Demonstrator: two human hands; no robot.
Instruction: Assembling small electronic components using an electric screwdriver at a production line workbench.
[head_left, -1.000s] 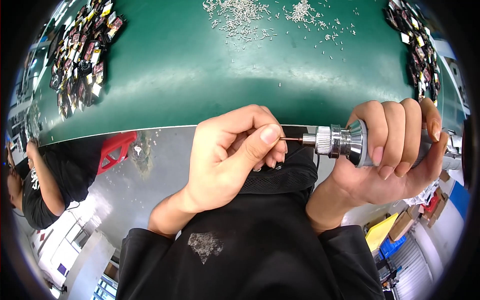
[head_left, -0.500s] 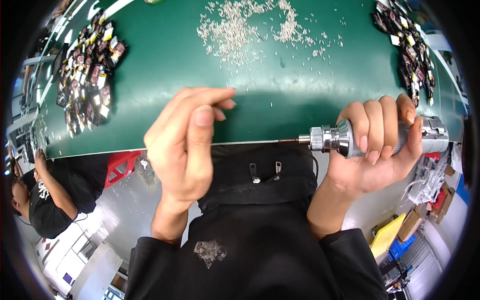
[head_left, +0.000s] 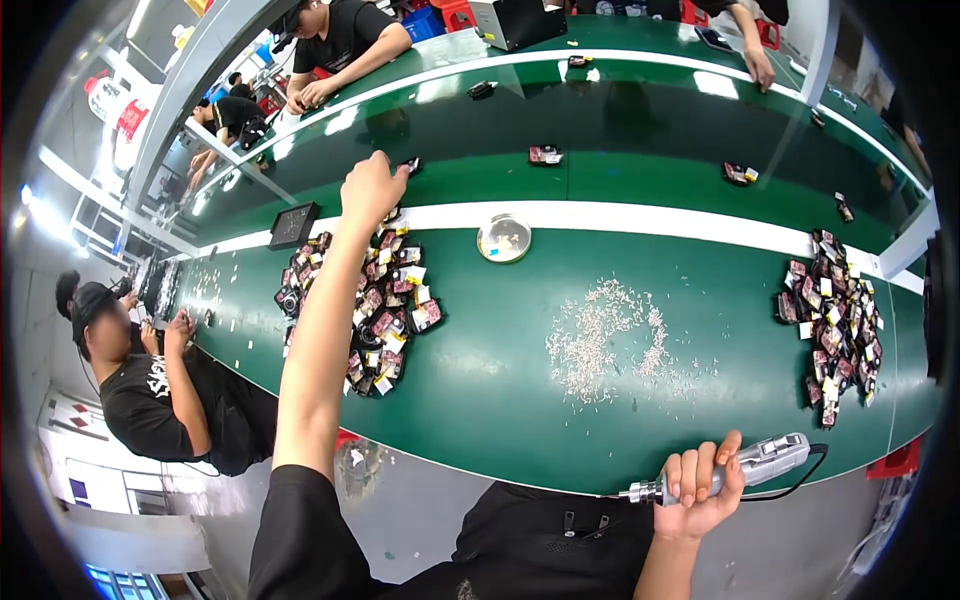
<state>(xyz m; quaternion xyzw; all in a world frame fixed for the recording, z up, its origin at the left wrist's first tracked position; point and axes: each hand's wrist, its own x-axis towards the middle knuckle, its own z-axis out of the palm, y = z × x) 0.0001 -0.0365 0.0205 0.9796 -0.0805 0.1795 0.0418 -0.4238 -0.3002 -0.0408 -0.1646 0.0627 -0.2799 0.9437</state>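
Observation:
My left hand (head_left: pixel 374 192) is stretched far forward past the left pile, at the white rail along the conveyor. Its fingers are curled down, and what they hold, if anything, is hidden. A small black device (head_left: pixel 413 164) shows right at the fingertips. Under my left forearm lies a heap of black devices (head_left: pixel 385 330) with pink and white labels. Near the table's front edge, my right hand (head_left: pixel 697 482) wraps round a grey electric screwdriver (head_left: pixel 768 459), its bit pointing left. Small pale pins or screws (head_left: pixel 590 350) are scattered on the green table (head_left: pixel 480 390).
Another pile of black devices (head_left: pixel 830 320) lies at right. A round clear dish (head_left: pixel 504 238) and a black tray (head_left: pixel 293 226) stand along the white rail (head_left: pixel 620 212). Spaced devices (head_left: pixel 545 155) lie on the belt beyond. A co-worker (head_left: pixel 165 390) sits at left; others work across.
The view has tipped up and shows the conveyor. My left hand has gone from above the front edge to far forward, its fingers now curled. My right hand still grips the screwdriver.

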